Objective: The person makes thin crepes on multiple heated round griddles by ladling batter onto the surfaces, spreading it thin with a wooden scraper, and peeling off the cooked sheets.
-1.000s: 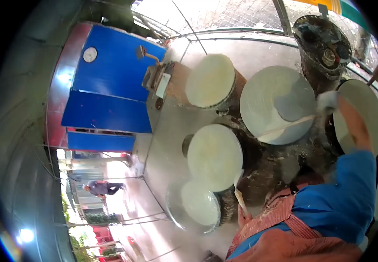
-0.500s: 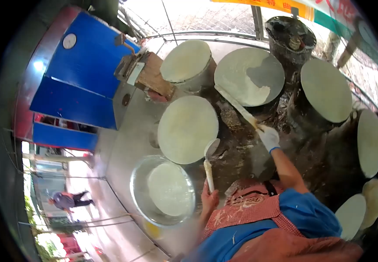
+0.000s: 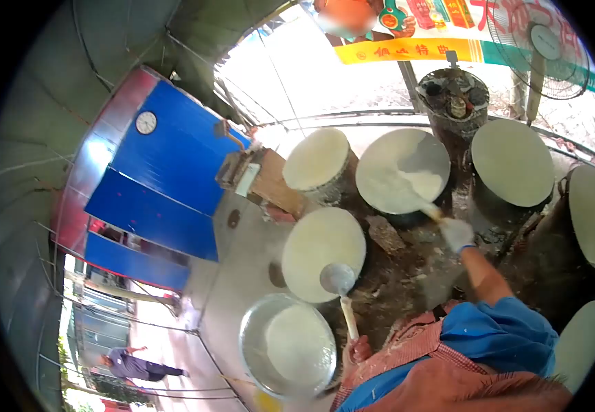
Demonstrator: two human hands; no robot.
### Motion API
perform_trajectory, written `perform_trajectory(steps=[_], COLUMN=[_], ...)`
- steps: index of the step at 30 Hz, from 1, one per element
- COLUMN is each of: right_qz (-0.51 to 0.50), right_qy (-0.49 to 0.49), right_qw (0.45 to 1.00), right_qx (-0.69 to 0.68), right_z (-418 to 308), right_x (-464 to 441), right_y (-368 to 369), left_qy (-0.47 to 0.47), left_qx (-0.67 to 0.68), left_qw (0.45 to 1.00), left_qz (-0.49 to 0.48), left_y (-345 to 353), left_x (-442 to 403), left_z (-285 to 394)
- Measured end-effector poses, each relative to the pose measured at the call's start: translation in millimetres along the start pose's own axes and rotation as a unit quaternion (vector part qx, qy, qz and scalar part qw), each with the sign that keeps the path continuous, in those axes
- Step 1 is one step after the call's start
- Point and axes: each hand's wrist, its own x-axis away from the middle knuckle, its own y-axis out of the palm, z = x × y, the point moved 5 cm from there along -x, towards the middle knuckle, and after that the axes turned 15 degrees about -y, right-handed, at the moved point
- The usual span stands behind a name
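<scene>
My right hand (image 3: pixel 456 235), in a white glove, grips the handle of a wooden spreader (image 3: pixel 429 208). The spreader's far end lies over a round griddle (image 3: pixel 384 161) partly coated with pale batter, with a bare grey patch at its upper right. My left hand (image 3: pixel 360 349) is closed around the pale handle of a metal ladle (image 3: pixel 338 278). The ladle's bowl is over the lower right of a nearer griddle (image 3: pixel 319 244) covered with pale batter. Below it, a large metal basin (image 3: pixel 253 343) holds whitish batter.
Other coated griddles stand at the back (image 3: pixel 316 158) and on the right (image 3: pixel 512 163). A sooty drum (image 3: pixel 454 103) is behind them. A brick block (image 3: pixel 278 182), a blue panel (image 3: pixel 167 147) and a fan (image 3: pixel 545 41) are around. A person (image 3: pixel 139 365) is at lower left.
The view has tilted upward. My right hand moved from the far right onto the spreader, whose end shifted right over the griddle. The ladle has moved over the nearer griddle.
</scene>
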Motion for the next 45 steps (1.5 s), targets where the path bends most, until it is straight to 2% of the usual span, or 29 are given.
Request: perform_trajectory(steps=[1, 3, 5, 7, 9, 10, 12, 13, 15, 16, 17, 19, 21, 23, 24, 26, 28, 29, 31, 33, 34, 35, 37, 39, 40, 41, 42, 44, 45], right_qz=[-0.018, 0.04, 0.161, 0.077, -0.099, -0.054, 0.012, -0.032, 0.102, 0.153, 0.098, -0.038, -0.043, 0.048, 0.011, 0.095, 0.112, 0.073, 0.091, 0.054, 0.125, 0.146, 0.021, 0.034, 0.121, 0.192, 0.197, 0.239, 0.215], right_qy=[0.013, 0.021, 0.039, 0.013, -0.084, -0.062, -0.026, 0.015, 0.033, 0.022, 0.047, -0.06, -0.087, 0.005, 0.078, 0.098, 0.074, 0.124, 0.056, 0.169, 0.121, 0.053, 0.055, 0.111, 0.139, 0.146, 0.186, 0.095, 0.202], right_qw=[0.999, 0.999, 0.986, 0.996, 0.991, 0.996, 0.998, 0.996, 0.994, 0.988, 0.994, 0.996, 0.995, 0.998, 0.997, 0.986, 0.987, 0.986, 0.956, 0.97, 0.947, 0.948, 0.983, 0.979, 0.929, 0.818, 0.813, 0.847, 0.774], right_qx=[0.04, 0.0, -0.02, -0.047, -0.012, -0.021, 0.049, 0.082, -0.01, 0.003, 0.003, 0.053, 0.012, -0.037, -0.025, -0.092, -0.085, -0.089, -0.272, -0.165, -0.272, -0.279, -0.174, -0.17, -0.32, -0.523, -0.516, -0.466, -0.56], right_z=[28, 52, 31, -7, -29, -2, 66, 101, 73, 74, 60, 34, 47, 125, 125, 115, 155, 139, 123, 115, 119, 83, 61, 66, 99, 126, 114, 83, 70], right_x=[-5, -26, -56, -63, -35, -18, -18, -35, -69, -92, -106, -75, -15, -2, -36, -126, -230, -257, -244, -201, -180, -161, -154, -138, -133, -125, -115, -90, -77], right_y=[-14, -37, -23, 2, -6, -5, -14, -19, -69, -56, -49, -36, -36, -13, -39, -56, -9, -32, -62, -49, -2, -4, 13, -39, -39, -23, -16, 21, 48], left_qy=[-0.008, 0.055, 0.026, -0.014, -0.025, -0.052, 0.098, 0.08, 0.005, -0.051, -0.065, -0.087, -0.077, -0.065, -0.061, -0.057, -0.052, -0.05, -0.045, -0.049, -0.052, -0.053, -0.055, -0.049, -0.048, -0.048, -0.051, -0.061, -0.058], left_qx=[-0.027, 0.044, 0.051, 0.042, 0.039, 0.016, -0.03, -0.032, -0.019, 0.004, 0.031, 0.089, 0.099, 0.095, 0.094, 0.087, 0.086, 0.079, 0.067, 0.059, 0.06, 0.061, 0.074, 0.09, 0.092, 0.091, 0.091, 0.093, 0.096], left_qw=[0.999, 0.997, 0.998, 0.999, 0.999, 0.998, 0.989, 0.992, 0.999, 0.998, 0.997, 0.987, 0.986, 0.989, 0.989, 0.99, 0.99, 0.991, 0.991, 0.993, 0.993, 0.993, 0.992, 0.992, 0.992, 0.993, 0.993, 0.993, 0.993], left_qz=[-0.036, -0.008, -0.005, -0.01, -0.002, -0.032, 0.111, 0.097, 0.033, -0.022, 0.018, 0.099, 0.108, 0.095, 0.095, 0.097, 0.097, 0.098, 0.104, 0.09, 0.086, 0.084, 0.08, 0.079, 0.075, 0.066, 0.058, 0.038, 0.029], left_y=[-5, 3, 28, 39, 44, 43, 53, 54, 47, 36, 34, 29, 26, 28, 34, 32, 33, 34, 34, 32, 33, 34, 40, 47, 50, 52, 54, 59, 64], left_x=[-2, -9, -25, -42, -60, -65, -67, -68, -77, -86, -94, -108, -113, -122, -124, -129, -133, -131, -124, -125, -124, -122, -116, -107, -106, -106, -105, -104, -104], left_z=[3, 2, -1, -5, 1, 5, 8, 7, 8, 7, 10, 14, 13, 14, 14, 10, 6, 7, 11, 16, 16, 19, 22, 21, 24, 27, 30, 33, 36])
